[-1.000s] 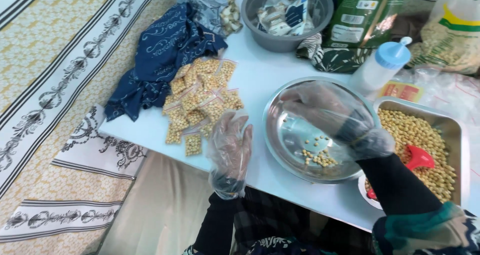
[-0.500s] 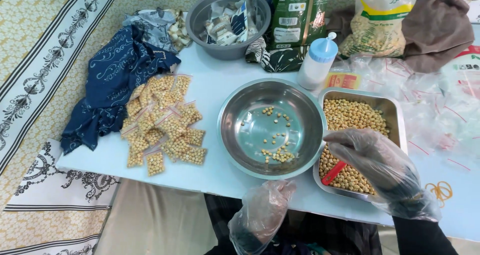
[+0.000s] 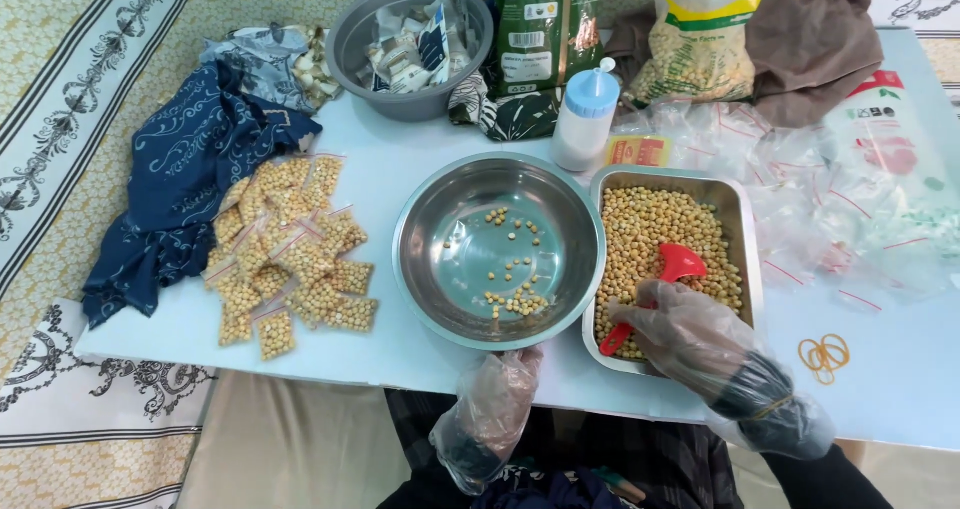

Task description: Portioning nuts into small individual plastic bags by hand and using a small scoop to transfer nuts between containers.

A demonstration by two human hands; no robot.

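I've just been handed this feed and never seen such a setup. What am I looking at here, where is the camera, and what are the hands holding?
There is no machine: a person works with two hands in clear plastic gloves, filmed by one camera on their head looking down. The right hand grips a red scoop in a steel tray full of pale beans. The left hand hangs empty at the table edge, below a round steel bowl with a few beans. Left of the bowl lies a pile of small filled packets; empty clear bags lie on the right.
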